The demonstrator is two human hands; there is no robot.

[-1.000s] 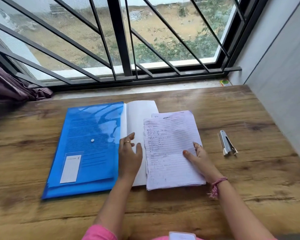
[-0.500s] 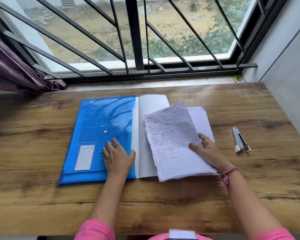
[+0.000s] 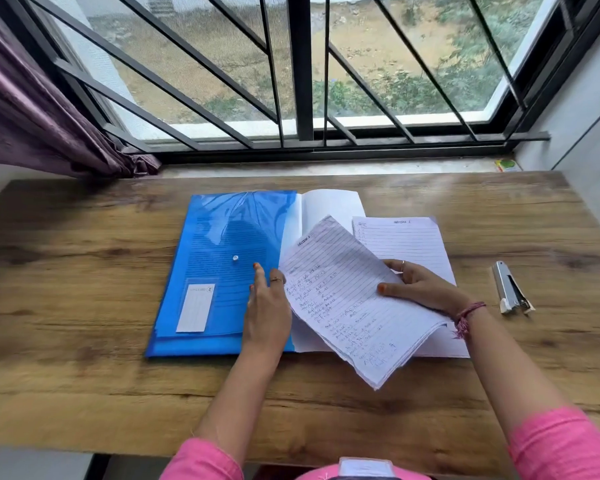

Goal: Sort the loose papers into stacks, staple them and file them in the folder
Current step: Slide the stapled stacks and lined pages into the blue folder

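Two hands work over the wooden table [image 3: 84, 341]. My right hand [image 3: 420, 285] pinches a handwritten sheaf [image 3: 343, 306], thumb on top and fingers beneath; since half a second ago the sheaf has risen further off the table and swung counter-clockwise, its far corner now pointing toward 11 o'clock. That lift has uncovered more of the lined sheet [image 3: 409, 244] lying flat beneath it, toward 1 o'clock from the hand. My left hand [image 3: 267, 306] rests with fingers straight and relaxed on the blue folder [image 3: 215, 254] at its right edge, touching the sheaf's left margin; it sat more squarely on the folder before. A white stack [image 3: 326, 202] shows between folder and sheet. At 3 o'clock, well apart from the papers, the stapler [image 3: 510, 289] lies as before.
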